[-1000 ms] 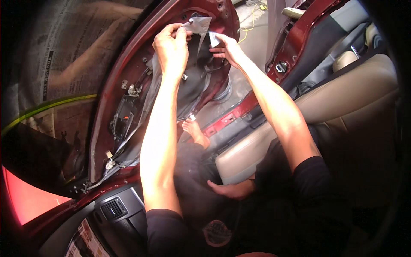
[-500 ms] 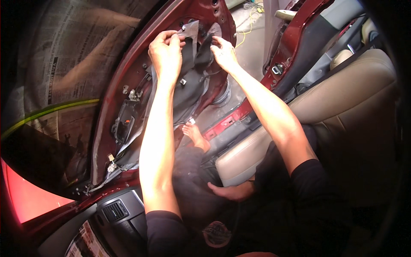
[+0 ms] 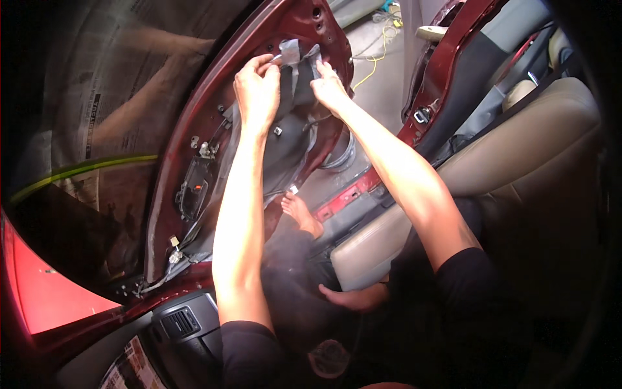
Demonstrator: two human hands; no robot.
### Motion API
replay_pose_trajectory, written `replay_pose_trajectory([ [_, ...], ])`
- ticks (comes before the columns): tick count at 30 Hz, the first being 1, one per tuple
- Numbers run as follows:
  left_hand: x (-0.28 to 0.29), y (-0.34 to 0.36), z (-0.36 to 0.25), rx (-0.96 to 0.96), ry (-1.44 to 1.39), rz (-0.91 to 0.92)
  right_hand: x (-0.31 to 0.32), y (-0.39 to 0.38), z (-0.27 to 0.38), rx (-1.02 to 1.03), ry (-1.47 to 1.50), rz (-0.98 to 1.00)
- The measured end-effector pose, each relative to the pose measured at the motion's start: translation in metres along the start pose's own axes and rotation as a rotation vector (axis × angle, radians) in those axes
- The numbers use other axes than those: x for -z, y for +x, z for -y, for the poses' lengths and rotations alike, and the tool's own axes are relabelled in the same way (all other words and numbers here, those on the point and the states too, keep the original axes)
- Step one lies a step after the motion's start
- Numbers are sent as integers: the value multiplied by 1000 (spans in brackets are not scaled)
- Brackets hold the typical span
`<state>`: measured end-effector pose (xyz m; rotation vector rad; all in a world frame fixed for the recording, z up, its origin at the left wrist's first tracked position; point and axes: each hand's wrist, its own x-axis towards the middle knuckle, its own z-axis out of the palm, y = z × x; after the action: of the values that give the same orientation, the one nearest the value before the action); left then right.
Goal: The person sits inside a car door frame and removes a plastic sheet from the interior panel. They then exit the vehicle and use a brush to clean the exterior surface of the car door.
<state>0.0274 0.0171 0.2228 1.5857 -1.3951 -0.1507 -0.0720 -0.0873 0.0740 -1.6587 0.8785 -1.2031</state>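
A thin plastic sheet (image 3: 289, 53) covers the inner side of an open dark red car door (image 3: 214, 84); its upper end is loose, with grey flaps standing up. My left hand (image 3: 258, 91) pinches the sheet's upper left edge between thumb and fingers. At the flap on the right, my right hand (image 3: 329, 87) has its fingers closed on the plastic. Both arms are stretched out over the door, and the hands are a short way apart. Lower down, a small white clip (image 3: 278, 131) shows against the dark part of the sheet.
A black inner door handle (image 3: 192, 188) and a loose wire connector (image 3: 175, 242) are on the door's left. Newspaper backs the window glass (image 3: 78, 129). A beige seat (image 3: 518, 142) stands at right, a dashboard air vent (image 3: 179, 321) lower left. My bare foot (image 3: 299, 212) is near the sill.
My hands have come slightly lower and closer together, drawing the sheet's upper flaps with them. The whole view has shifted a little.
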Motion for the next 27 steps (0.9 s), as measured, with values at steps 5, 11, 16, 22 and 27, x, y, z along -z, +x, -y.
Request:
replay_pose_trajectory([
  [5, 8, 13, 17, -4, -24, 1, 5, -34, 11, 94, -23, -75],
  [11, 5, 12, 13, -9, -51, 89, -25, -14, 75, 348, -199, -32],
  [16, 10, 10, 2, -20, -38, 114, -17, -28, 64, 358, -238, -91],
  [22, 1, 7, -6, -86, -93, 120, -31, -8, 76, 297, -309, 0],
  [27, 23, -26, 0, -440, 630, 164, 0, -31, 66, 435, -291, -136],
])
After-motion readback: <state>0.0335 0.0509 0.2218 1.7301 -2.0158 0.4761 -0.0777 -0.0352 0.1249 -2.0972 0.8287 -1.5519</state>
